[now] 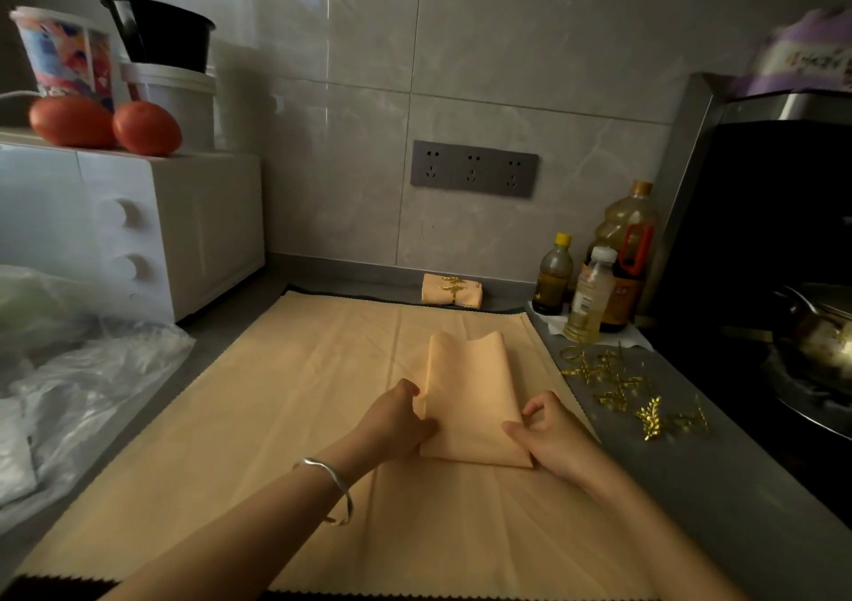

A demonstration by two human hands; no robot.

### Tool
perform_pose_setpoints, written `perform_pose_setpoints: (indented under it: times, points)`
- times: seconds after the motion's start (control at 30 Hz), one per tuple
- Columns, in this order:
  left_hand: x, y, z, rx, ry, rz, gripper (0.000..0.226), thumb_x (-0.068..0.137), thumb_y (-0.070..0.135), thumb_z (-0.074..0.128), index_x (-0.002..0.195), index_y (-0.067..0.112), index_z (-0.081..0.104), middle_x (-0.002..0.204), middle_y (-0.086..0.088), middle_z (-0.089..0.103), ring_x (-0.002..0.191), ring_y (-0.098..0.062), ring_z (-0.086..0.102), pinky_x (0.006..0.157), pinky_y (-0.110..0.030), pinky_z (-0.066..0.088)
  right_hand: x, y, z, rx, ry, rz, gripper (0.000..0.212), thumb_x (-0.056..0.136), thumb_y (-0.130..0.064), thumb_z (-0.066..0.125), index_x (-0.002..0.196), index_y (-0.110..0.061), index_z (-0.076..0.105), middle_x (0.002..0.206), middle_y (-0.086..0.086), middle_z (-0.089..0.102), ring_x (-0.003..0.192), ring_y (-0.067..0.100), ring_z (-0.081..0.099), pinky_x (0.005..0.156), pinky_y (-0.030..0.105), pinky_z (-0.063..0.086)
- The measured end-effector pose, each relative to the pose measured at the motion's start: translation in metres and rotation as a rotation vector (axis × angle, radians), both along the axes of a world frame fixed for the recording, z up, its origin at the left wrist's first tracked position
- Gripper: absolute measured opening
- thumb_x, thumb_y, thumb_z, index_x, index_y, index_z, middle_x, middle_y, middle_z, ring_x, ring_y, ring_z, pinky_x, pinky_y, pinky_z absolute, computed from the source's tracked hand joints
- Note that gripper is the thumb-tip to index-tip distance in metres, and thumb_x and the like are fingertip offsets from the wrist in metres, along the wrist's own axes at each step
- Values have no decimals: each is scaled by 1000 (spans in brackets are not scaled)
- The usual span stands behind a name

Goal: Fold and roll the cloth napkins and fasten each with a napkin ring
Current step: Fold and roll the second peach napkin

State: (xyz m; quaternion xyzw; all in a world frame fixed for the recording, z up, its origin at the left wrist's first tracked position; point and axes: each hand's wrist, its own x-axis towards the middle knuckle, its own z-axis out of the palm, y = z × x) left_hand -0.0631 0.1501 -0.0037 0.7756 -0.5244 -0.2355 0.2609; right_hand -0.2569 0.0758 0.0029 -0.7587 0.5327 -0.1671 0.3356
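Folding is the step in hand: the folded peach cloth napkin lies as a narrow, several-layered strip, long axis running from 12 to 6 o'clock, on top of the spread peach cloth that covers the middle of the grey table. The left hand pinches the strip's left edge near its 6 o'clock end, fingers curled over the fold. The right hand grips the opposite edge, thumb on top of the cloth and fingers curled at the side. Both hands are therefore clamped on the napkin.

Rolling appears not yet begun, since the strip lies flat along its whole length. The next move likely calls for turning the near end over and rolling toward 12 o'clock with even pressure from both hands, keeping the side edges aligned. A ring must then be fetched from the gold leaf-shaped metal napkin rings, scattered on bare table at 3 o'clock of the strip.

One finished peach napkin roll, ringed, sits at 12 o'clock against the wall.

Room for rolling is open toward 12 o'clock. The white countertop oven and clear plastic bags bound the 9 o'clock side. Plastic oil bottles and a metal pan bound the 2 to 3 o'clock side, close behind the rings.
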Motion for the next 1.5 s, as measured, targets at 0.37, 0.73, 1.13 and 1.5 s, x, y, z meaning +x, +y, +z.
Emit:
perform_pose_setpoints:
  times: [0.37,0.73,1.13,1.5]
  points:
    - [-12,11,-6,-127,-214,-21,53,95,32,50,140,18,26,110,-4,60,93,-19,58,81,-30,51,5,13,-24,-506,126,-90,20,96,-35,46,93,-20,34,63,-8,44,54,11,43,48,26,30]
    - [-24,20,3,-198,-571,-316,64,97,49,34,151,26,7,158,3,8,144,-19,7,116,-33,8,-5,9,-26,-567,137,269,47,100,-40,29,146,-30,27,151,-19,19,141,4,14,116,29,17]
    - [-14,14,-5,-134,-627,-459,51,98,27,41,148,22,28,151,0,32,138,-17,30,113,-26,19,-11,10,-16,-309,375,524,63,97,-40,37,151,-28,6,157,-15,-1,141,-2,-4,116,26,-2]
    - [-23,57,17,-237,-789,-686,46,98,28,41,143,23,36,125,-2,58,111,-18,56,96,-29,42,-36,4,-15,-695,366,578,61,91,-26,59,144,-34,30,149,-17,30,135,-4,21,115,19,6]
